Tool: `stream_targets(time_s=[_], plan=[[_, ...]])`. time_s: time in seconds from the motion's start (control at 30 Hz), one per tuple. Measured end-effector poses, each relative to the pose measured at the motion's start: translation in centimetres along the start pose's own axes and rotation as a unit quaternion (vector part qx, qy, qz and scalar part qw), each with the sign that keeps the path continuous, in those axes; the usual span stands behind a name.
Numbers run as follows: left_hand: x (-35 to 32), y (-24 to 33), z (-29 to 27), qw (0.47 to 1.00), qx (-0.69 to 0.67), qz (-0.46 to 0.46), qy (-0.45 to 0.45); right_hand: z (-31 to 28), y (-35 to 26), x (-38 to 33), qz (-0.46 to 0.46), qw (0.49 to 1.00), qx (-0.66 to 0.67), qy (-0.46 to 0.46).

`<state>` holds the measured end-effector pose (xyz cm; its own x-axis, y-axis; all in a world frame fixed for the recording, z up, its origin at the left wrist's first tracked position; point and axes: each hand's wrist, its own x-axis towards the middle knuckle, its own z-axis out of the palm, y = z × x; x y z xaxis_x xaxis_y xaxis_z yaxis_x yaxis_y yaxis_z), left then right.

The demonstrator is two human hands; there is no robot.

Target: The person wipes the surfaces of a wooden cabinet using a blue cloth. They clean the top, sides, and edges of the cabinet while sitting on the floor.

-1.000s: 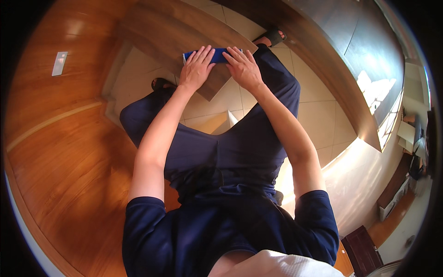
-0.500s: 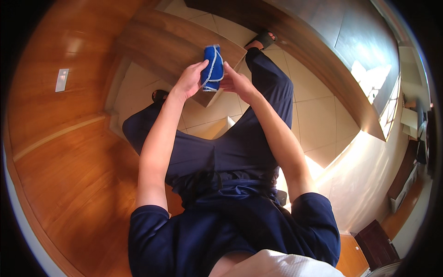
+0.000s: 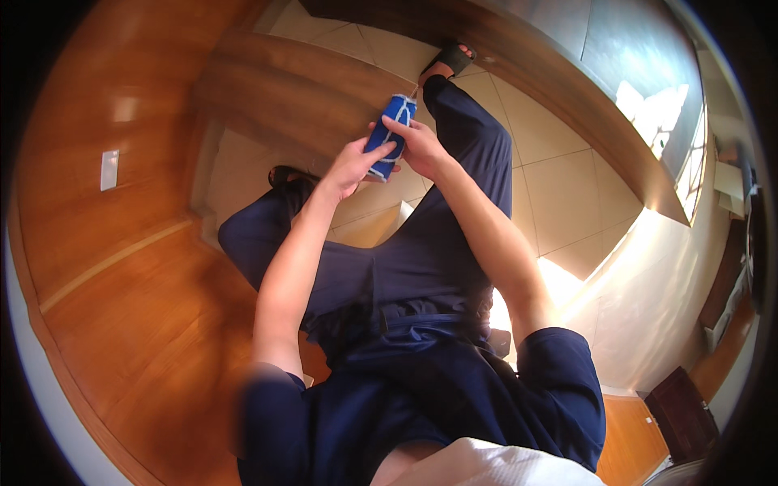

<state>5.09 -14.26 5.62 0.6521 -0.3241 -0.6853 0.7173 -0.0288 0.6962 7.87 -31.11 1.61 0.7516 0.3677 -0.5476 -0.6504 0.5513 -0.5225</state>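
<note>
Your left hand (image 3: 350, 166) and right hand (image 3: 423, 151) gripped the blue roll (image 3: 395, 112). Its long axis ran near-left to far-right.

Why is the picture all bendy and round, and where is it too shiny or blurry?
In the head view, the fisheye lens bends straight edges and leaves dark corners; also in the head view, glare whitens part of the dark glossy surface at upper right; in that same head view, the left sleeve's outer edge is smeary, while the blue roll looks fairly clear.
</note>
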Motion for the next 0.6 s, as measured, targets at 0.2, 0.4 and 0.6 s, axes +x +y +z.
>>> stream_targets(time_s=[0.2, 0.4, 0.6], plan=[[2.0, 2.0, 1.4, 0.939, 0.317, 0.061, 0.120, -3.9, -3.1, 2.3, -0.150, 0.976, 0.070, 0.145], [9.5, 3.8, 2.0, 0.725, 0.535, 0.364, 0.236, -8.6, -3.9, 4.2, -0.199, 0.924, -0.094, 0.314], [14.7, 3.8, 1.9, 0.627, 0.662, 0.333, 0.240, -8.7, -4.6, 4.5, -0.175, 0.925, -0.113, 0.318]])
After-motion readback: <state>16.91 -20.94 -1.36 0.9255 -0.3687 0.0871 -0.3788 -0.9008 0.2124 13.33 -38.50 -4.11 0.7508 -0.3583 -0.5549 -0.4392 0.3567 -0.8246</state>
